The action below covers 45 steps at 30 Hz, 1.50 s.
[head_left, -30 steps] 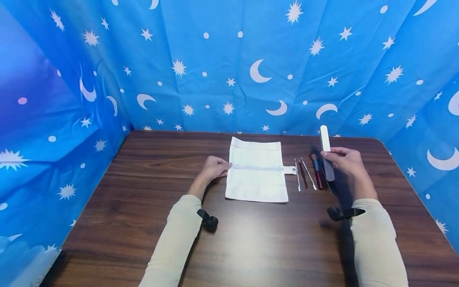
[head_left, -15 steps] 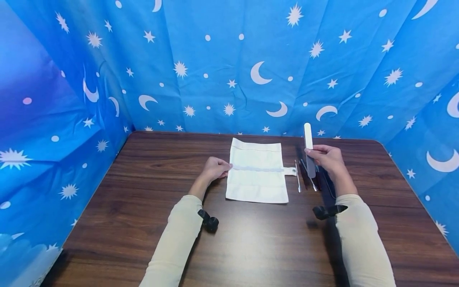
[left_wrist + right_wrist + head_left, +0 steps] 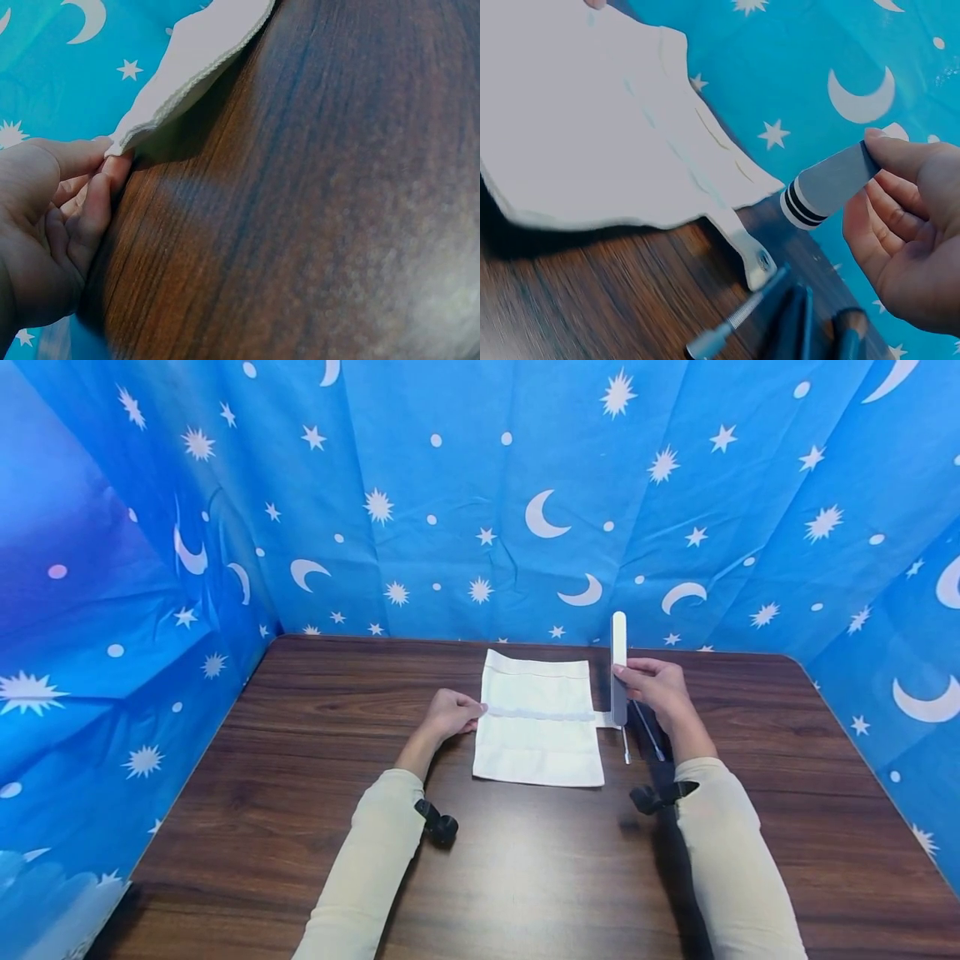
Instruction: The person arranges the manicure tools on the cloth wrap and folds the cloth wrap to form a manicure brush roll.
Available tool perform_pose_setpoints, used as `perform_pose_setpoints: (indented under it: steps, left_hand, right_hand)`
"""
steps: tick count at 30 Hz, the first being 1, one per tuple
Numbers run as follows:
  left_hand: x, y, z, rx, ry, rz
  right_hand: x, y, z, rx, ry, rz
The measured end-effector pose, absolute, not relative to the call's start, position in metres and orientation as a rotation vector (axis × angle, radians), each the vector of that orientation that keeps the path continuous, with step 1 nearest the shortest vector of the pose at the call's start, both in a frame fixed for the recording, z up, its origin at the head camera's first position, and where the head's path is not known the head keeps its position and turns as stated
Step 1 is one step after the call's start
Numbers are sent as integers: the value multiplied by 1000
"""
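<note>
A white cloth pouch [image 3: 536, 747] lies opened flat on the table, its snap strap [image 3: 739, 244] sticking out to the right. My left hand [image 3: 452, 713] pinches the pouch's left edge between thumb and fingers; in the left wrist view [image 3: 56, 202] that edge is lifted off the wood. Between thumb and fingertips, my right hand [image 3: 662, 689] holds a nail file [image 3: 831, 182], grey and white with black bands at one end. The file is raised beside the pouch's right edge, overlapping the strap in the head view.
Slim metal manicure tools [image 3: 627, 750] and a brush [image 3: 849, 330] lie right of the pouch, partly hidden under the right hand and file. The dark wooden table [image 3: 337, 693] ends at a blue star-and-moon cloth [image 3: 450, 552] behind.
My right hand has moved left with the nail file, from over the right end of the tool row to the pouch's strap. The left hand keeps its pinch on the edge.
</note>
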<state>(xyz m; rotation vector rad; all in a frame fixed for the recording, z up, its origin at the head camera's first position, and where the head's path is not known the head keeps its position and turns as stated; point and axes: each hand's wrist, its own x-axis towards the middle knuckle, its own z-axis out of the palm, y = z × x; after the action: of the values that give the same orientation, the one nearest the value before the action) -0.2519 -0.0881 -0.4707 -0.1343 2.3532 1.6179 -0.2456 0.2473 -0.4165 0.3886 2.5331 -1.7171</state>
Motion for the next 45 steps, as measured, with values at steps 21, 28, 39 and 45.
perform_pose_setpoints:
  steps: [21, 28, 39, 45]
  left_hand:
    - [-251, -88, -472, -135, 2374, 1621]
    - [-250, -88, -471, -145, 2366, 1602]
    - [-251, -87, -470, -124, 2366, 1630]
    - [-251, -87, -472, -118, 2366, 1639]
  right_hand:
    - [-274, 190, -426, 353, 2358, -1831]
    - [-279, 168, -432, 344, 2288, -1917]
    - [-288, 145, -444, 317, 2084, -2180]
    - [-289, 136, -449, 282, 1945, -2335]
